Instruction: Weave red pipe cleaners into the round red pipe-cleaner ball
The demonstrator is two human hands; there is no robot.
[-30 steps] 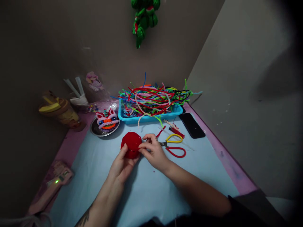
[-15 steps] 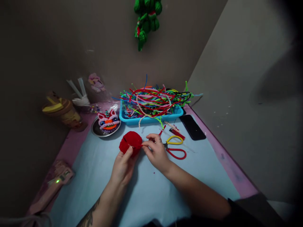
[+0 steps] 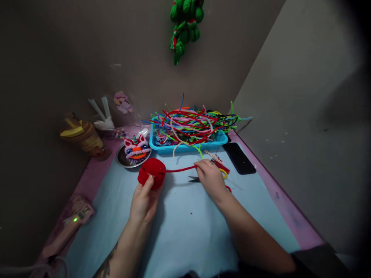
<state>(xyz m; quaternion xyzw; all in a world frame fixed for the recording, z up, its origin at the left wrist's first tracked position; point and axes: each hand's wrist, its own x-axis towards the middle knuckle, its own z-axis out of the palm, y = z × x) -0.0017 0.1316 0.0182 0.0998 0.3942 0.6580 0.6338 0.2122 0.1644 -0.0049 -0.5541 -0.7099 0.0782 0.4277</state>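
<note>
A round red fuzzy piece (image 3: 152, 172) is held up by my left hand (image 3: 145, 199), its thumb pressed on the near side. From the piece a red fuzzy stem (image 3: 181, 169) runs to the right, stretched nearly straight. My right hand (image 3: 210, 177) pinches the stem's far end between thumb and fingers. Beneath my right hand lie scissors (image 3: 194, 179) with dark blades, their yellow and red handles mostly hidden by the hand.
A blue tray (image 3: 188, 148) full of colourful stems stands at the back. Left of it, a metal bowl (image 3: 123, 159) holds a lion-head figure (image 3: 137, 150). A black phone (image 3: 239, 158) lies right. A drink cup (image 3: 87, 139) and pink device (image 3: 65, 231) are at left.
My right hand has moved right, drawing the red stem out into a long line and covering the scissors' handles. My left hand and the red piece have shifted slightly left. The view has shifted slightly.
</note>
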